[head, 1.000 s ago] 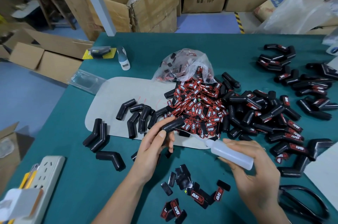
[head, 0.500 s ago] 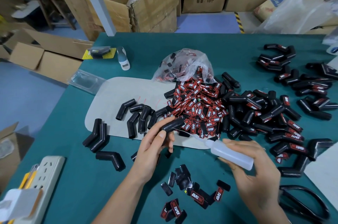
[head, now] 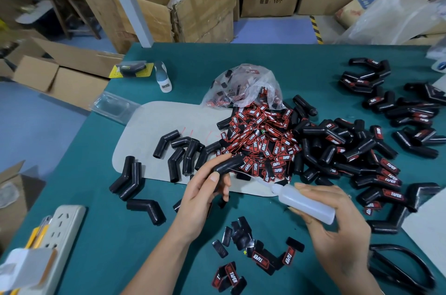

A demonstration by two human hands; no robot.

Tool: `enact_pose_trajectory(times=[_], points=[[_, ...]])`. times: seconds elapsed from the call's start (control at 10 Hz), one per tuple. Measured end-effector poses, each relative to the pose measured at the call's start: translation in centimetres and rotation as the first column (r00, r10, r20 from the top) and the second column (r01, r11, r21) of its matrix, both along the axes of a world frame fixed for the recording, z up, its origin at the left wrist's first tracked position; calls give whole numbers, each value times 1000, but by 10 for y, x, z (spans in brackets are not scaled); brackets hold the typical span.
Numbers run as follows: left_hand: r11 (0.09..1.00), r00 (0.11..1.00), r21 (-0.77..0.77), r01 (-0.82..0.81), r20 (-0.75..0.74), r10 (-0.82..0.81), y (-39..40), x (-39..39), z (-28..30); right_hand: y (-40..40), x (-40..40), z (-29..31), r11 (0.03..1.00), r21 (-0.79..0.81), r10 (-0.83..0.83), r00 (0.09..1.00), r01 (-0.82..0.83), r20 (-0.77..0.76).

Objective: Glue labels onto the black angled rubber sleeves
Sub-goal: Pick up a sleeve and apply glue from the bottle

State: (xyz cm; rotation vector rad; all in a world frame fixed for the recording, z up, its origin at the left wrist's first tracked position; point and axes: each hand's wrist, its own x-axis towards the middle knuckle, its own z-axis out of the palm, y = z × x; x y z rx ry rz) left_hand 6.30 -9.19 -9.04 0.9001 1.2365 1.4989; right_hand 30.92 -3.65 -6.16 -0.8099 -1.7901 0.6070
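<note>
Almost no change from a moment ago: left hand (head: 202, 195), fingers curled round a smooth black bent rubber sleeve (head: 228, 164), above the green bench (head: 96, 174). Right hand (head: 337, 227), fingers wrapped round a soft see-through glue bottle (head: 305, 203), thin tip near the sleeve. Gluing probably under way. Red-and-black labels (head: 260, 145) heaped behind.

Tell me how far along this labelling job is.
Done: black angled rubber sleeves with red labels are piled on the right. In hand: the left hand holds a bare black sleeve, and the right hand points a translucent plastic glue bottle at it. Left: unlabelled black sleeves on the beige mat and a heap of loose red-and-black labels.
</note>
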Motion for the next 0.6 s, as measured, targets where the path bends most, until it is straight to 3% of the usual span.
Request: enact_pose_trajectory(times=[0.6], points=[[1000, 1000, -1, 8, 3, -8, 0, -2, -4, 1, 2, -5, 1000, 31, 0, 1000, 1, -9]])
